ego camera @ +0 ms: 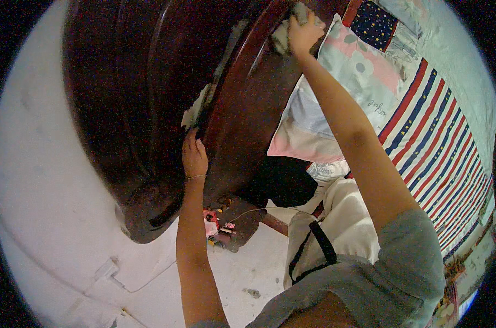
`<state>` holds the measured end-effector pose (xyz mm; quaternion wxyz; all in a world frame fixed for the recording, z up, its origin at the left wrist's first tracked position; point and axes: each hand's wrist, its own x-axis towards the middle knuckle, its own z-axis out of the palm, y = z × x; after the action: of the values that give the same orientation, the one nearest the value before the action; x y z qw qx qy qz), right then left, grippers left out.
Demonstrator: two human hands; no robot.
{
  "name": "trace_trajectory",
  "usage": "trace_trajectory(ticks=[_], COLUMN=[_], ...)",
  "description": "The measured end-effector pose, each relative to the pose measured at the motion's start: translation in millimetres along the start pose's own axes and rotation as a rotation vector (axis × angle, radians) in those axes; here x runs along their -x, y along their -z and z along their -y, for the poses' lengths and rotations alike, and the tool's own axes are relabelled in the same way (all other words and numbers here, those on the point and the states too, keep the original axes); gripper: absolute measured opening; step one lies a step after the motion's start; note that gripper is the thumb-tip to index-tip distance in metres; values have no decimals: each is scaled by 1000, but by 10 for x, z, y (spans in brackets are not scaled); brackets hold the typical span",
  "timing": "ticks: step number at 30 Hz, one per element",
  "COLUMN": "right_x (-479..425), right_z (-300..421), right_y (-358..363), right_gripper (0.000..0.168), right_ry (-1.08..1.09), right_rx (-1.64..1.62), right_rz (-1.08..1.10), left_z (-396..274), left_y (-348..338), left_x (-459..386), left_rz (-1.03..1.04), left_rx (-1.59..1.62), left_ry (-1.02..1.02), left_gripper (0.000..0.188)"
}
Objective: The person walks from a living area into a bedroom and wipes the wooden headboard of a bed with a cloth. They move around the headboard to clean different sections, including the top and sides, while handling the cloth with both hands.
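A dark, glossy wooden headboard (108,74) fills the upper left, with a broad brown ledge (239,119) along it. At the ledge's upper part, my right hand (307,35) presses on a crumpled pale cloth (281,37); its fingers are partly bent over the fabric. My left hand (195,153) lies against the ledge's edge, its fingertips in shadow beside a strip of pale material (196,108). Whether those fingertips grip that material is hidden. A floral pillow (334,94) in pink, white and grey leans against the ledge under my right forearm.
A striped bedspread (436,147) covers the bed at right. Below the ledge, small items, including a red box (210,217), sit on a dark surface (246,229). A charger (107,270) with a cable is at the white wall. A black object (289,180) lies by the pillow.
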<state>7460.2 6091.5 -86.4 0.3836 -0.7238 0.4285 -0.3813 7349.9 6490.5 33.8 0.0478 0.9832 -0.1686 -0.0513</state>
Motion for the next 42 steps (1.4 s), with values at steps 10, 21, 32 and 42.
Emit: trace_trajectory(ticks=[10,21,32,42], right_x=[2437,4000,3302,4598], right_z=[-74,445,975,997], right_y=[754,1279,1172,1862], right_gripper=[57,58,57,65], right_ry=[10,-180,194,460], right_rx=[-1,-67,59,20], right_rz=[241,338,322,933], left_z=[70,124,178,393], left_y=[-177,-281,-352,-541], left_x=[14,-59,-50,-56], left_rz=[44,23,-19,-19], left_rx=[236,337,351,298], left_ry=[-77,-115,-114,-142], left_gripper=[42,49,46,49])
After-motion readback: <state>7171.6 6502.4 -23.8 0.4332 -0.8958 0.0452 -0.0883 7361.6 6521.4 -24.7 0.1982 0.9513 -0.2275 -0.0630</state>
